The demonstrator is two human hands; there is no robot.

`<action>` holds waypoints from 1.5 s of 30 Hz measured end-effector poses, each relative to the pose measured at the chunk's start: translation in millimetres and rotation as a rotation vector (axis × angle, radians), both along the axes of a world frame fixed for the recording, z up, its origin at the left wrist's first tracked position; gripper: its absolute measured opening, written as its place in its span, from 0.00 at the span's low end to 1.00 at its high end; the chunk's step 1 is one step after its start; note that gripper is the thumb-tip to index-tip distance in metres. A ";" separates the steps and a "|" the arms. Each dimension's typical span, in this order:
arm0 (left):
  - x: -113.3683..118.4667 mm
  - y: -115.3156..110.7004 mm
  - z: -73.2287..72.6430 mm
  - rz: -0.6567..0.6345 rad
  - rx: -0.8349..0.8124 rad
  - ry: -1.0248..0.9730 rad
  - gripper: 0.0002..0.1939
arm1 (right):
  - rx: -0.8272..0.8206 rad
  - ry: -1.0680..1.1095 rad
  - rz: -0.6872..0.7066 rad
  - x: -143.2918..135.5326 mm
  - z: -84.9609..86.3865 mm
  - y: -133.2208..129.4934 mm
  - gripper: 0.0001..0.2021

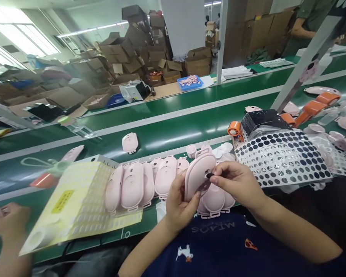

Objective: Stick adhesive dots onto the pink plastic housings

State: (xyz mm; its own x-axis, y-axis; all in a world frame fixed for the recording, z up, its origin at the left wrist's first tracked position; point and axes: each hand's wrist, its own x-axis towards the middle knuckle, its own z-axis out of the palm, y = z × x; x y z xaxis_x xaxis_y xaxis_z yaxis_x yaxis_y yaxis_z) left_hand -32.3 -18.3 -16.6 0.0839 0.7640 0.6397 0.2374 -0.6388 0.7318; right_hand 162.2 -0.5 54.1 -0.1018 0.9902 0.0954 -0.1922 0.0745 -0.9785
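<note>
My left hand [180, 204] is wrapped round a pink plastic shell [198, 171], which it holds tilted above the table edge. Between thumb and forefinger, my right hand [236, 182] pinches a small black round sticker [210, 176] at a recess in that shell. Several more pink shells [132, 184] stand in a row left of my hands, and others [214, 200] lie just beneath them. On the right is a white sheet of black round stickers [285, 157].
Yellow sticker sheets [75, 204] lie at the left, near another person's hand [13, 219]. A green conveyor [167, 127] runs behind, carrying one pink shell [130, 143]. An orange fan [235, 129] and slanted metal post [294, 80] stand at right.
</note>
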 end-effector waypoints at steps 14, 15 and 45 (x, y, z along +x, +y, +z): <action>0.9 -1.4 -6.7 0.016 0.047 0.018 0.37 | -0.149 0.023 0.057 1.6 6.8 2.8 0.18; 0.2 -1.4 -7.8 0.017 0.054 0.025 0.38 | -0.155 0.020 0.060 1.6 7.2 3.4 0.18; -13.3 23.1 8.4 -0.249 -0.594 -0.098 0.25 | -0.036 -0.036 0.037 19.2 -45.6 12.1 0.37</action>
State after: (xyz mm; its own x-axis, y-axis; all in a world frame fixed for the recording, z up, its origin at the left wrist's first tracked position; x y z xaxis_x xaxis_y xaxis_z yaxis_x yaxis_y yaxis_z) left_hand -45.7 4.9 -8.2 0.2665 0.9553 0.1282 0.0487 -0.1462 0.9881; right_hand 181.3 11.6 8.4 -0.1413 0.9884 0.0559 -0.1592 0.0331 -0.9867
